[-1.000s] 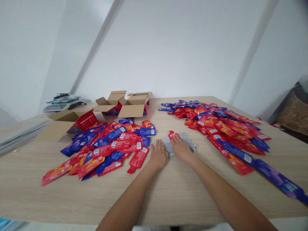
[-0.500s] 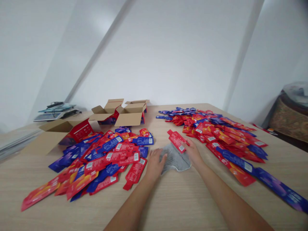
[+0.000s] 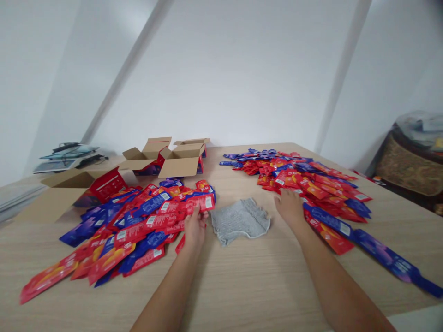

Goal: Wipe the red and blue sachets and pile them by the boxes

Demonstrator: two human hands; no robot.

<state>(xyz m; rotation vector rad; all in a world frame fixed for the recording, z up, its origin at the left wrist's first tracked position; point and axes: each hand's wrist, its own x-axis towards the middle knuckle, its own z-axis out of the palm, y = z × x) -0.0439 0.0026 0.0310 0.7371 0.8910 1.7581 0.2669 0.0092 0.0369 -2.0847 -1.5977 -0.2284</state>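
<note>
My left hand (image 3: pixel 195 226) pinches a red sachet (image 3: pixel 200 203) with a white barcode label, above the right edge of the left pile of red and blue sachets (image 3: pixel 138 235). A grey knitted cloth (image 3: pixel 238 221) lies crumpled between my hands, touched by neither. My right hand (image 3: pixel 290 207) reaches to the near left edge of the right pile of sachets (image 3: pixel 311 184). Its fingers are stretched out, palm down, with nothing seen in them; some fingertips are hard to make out against the pile.
An open cardboard box (image 3: pixel 58 193) stands behind the left pile, with several more open boxes (image 3: pixel 182 161) farther back. Papers and flat items (image 3: pixel 69 157) are stacked at far left. On the right sits a patterned bag or chair (image 3: pixel 411 161). A blue sachet strip (image 3: pixel 387 256) trails toward the right edge.
The red sachet has passed from my right hand to my left, which moved left off the grey cloth. My right hand has moved to the right pile. The view has shifted slightly.
</note>
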